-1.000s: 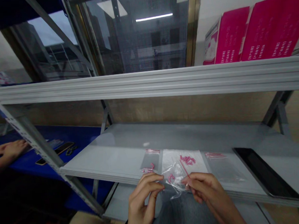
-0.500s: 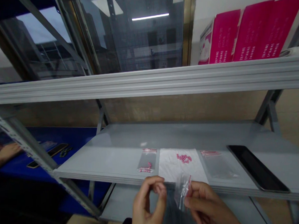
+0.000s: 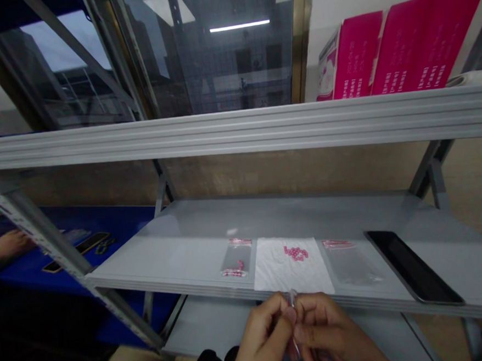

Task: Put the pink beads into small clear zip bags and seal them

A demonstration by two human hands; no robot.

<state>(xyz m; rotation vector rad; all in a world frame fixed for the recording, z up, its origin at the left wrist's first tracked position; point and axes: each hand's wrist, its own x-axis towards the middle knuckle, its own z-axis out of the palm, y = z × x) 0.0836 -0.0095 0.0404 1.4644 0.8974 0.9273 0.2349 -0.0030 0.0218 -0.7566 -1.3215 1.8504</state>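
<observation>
My left hand and my right hand meet just in front of the shelf edge, both pinching a small clear zip bag. Fingers cover most of the bag; a thin strip of it shows between the thumbs. Beyond them, a white tissue lies on the shelf with a cluster of pink beads on it. Left of the tissue is a zip bag holding pink beads. To its right lie flat clear zip bags with red seal strips.
A black tablet-like device rests at the right of the grey shelf. A metal beam crosses above, carrying pink boxes. At the left, another person's hand is over a blue table.
My left hand has moved right and closed on the bag held by my right hand. The bag, seen spread out before, is now mostly covered by fingers.
</observation>
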